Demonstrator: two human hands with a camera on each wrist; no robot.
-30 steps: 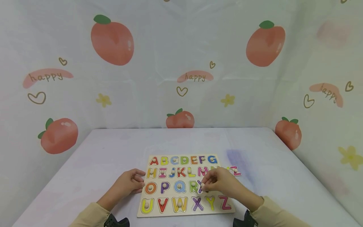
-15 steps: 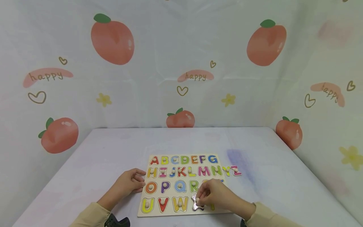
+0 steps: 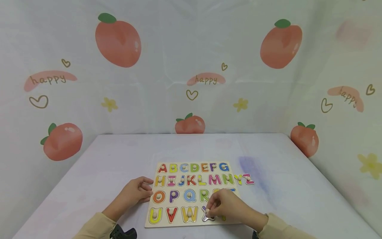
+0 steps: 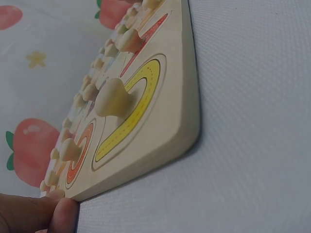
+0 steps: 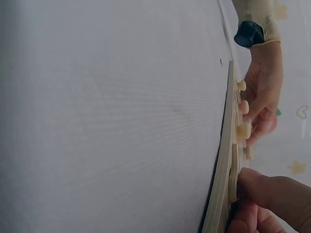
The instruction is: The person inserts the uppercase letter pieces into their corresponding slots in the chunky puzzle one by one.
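A wooden alphabet puzzle board point(image 3: 176, 224) lies on the white table, with knobbed letter pieces in most of its recesses. My right hand point(image 3: 225, 205) pinches the knob of the purple letter X piece point(image 3: 208, 218) between thumb and fingers. That piece sits at the X recess in the bottom row, and the right wrist view shows its edge standing a little above the board. Beside the board's left edge is my left hand point(image 3: 132, 196), its loosely extended fingers touching the edge. In the left wrist view, the yellow U piece point(image 4: 141, 116) lies near the board's corner. My right hand covers part of the lower right recesses.
A yellow letter Y piece point(image 3: 239, 180) and a pink letter Z piece point(image 3: 248, 179) lie just right of the board's upper part. Behind the table hangs a white curtain point(image 3: 167, 99) printed with peaches.
My right hand has moved down and left with the X piece, from beside the R to the X recess. The Y piece has come into sight. My left hand has stayed put.
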